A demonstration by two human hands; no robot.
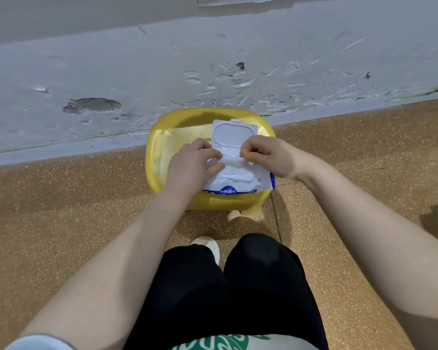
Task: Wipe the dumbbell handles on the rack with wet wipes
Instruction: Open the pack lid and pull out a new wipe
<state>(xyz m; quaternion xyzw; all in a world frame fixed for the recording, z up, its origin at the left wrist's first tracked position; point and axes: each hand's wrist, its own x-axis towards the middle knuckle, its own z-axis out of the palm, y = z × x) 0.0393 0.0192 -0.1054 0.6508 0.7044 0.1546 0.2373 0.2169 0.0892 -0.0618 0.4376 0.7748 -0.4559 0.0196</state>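
Note:
A white pack of wet wipes (pixel 240 181) with a blue label lies on a yellow plastic stool (pixel 162 147) in front of me. Its white flip lid (pixel 234 133) stands open toward the wall. My left hand (pixel 191 165) rests on the pack's left side, fingers curled over it beside the opening. My right hand (pixel 266 155) pinches something white at the opening, a wipe or the seal; I cannot tell which. No dumbbells or rack are in view.
A scuffed grey-white wall (pixel 213 72) with peeling paint runs right behind the stool. The floor (pixel 61 210) is speckled tan tile. My knees in black trousers (pixel 238 286) and one white shoe (pixel 210 245) are just below the stool.

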